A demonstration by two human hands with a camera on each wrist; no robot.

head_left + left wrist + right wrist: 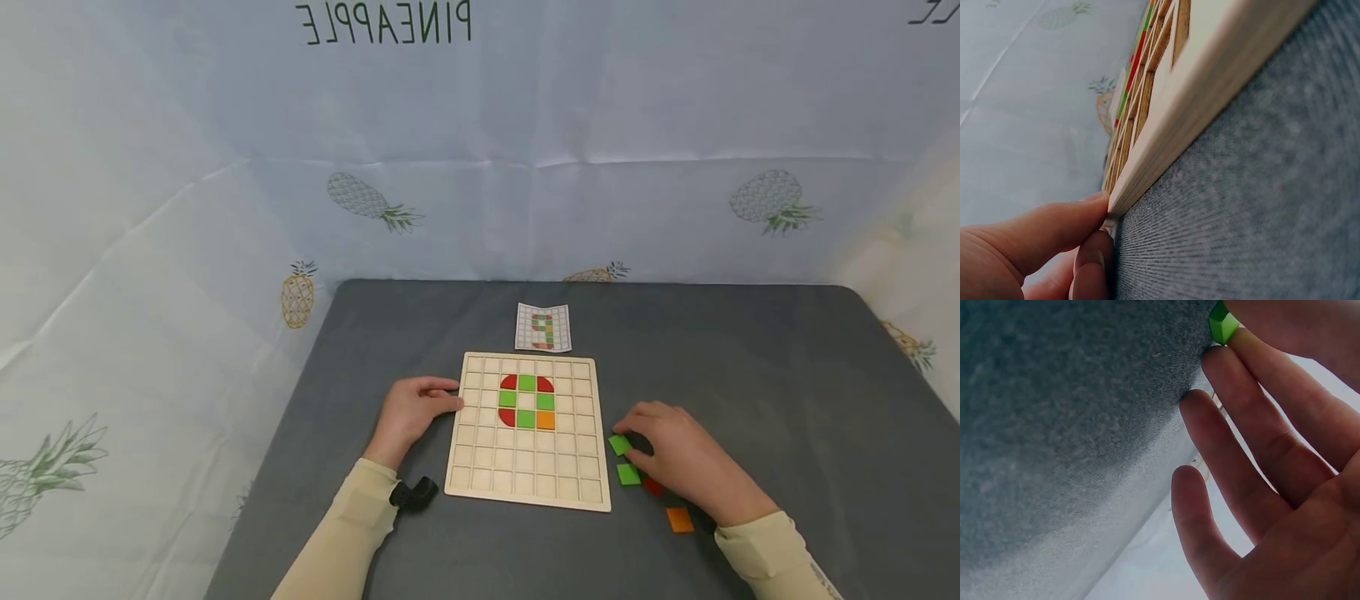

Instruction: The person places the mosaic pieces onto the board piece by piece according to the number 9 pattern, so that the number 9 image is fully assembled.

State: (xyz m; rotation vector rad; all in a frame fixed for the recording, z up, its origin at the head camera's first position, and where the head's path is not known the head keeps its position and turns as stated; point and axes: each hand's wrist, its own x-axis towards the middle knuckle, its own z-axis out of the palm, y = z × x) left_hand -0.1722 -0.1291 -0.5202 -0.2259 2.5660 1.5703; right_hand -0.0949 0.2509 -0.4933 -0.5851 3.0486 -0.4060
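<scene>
A square wooden grid board lies on the table. Red quarter-round tiles, green square tiles and an orange square tile sit in its upper middle cells, around one bare cell. My left hand rests at the board's left edge; its thumb touches the rim in the left wrist view. To the right of the board, my right hand pinches a green square tile between thumb and index finger. Its other fingers are spread and lightly bent.
Beside the right hand lie another green tile, a red tile partly hidden by the hand, and an orange tile. A printed pattern card lies behind the board. Pineapple-print cloth hangs around the grey table.
</scene>
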